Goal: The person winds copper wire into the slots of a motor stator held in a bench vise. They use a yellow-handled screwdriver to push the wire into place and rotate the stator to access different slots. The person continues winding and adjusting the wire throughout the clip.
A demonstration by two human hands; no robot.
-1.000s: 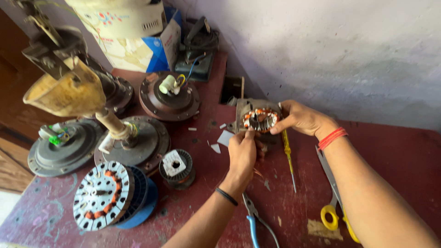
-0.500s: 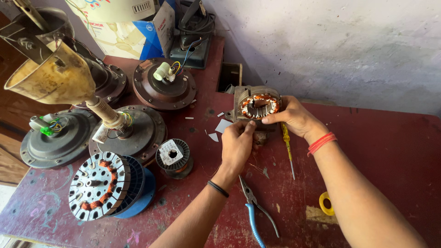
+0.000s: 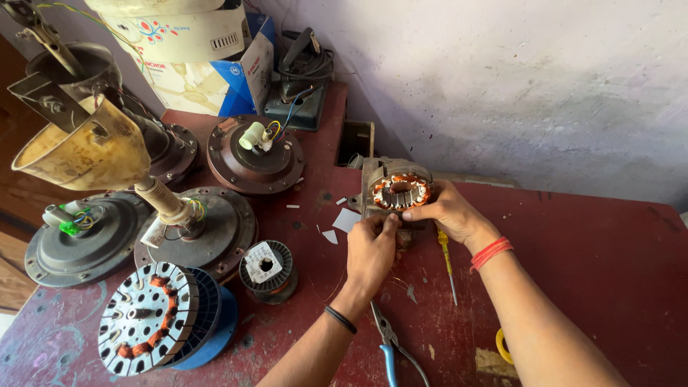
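Fingers (image 3: 387,223) of both hands pinch the copper-wound stator (image 3: 398,191), hiding its lower edge.

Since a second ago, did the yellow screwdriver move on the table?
No. The yellow screwdriver lies in the same spot on the red table, just below the right hand and beside the pliers; only the camera shifted.

On the red worktop (image 3: 595,244) I see three round fan motor housings (image 3: 256,154), a wound stator (image 3: 147,319) on a blue disc and a small wire spool (image 3: 266,266). A yellow screwdriver (image 3: 446,259) and blue-handled pliers (image 3: 389,342) lie nearer me; a cardboard box (image 3: 208,57) stands at the back
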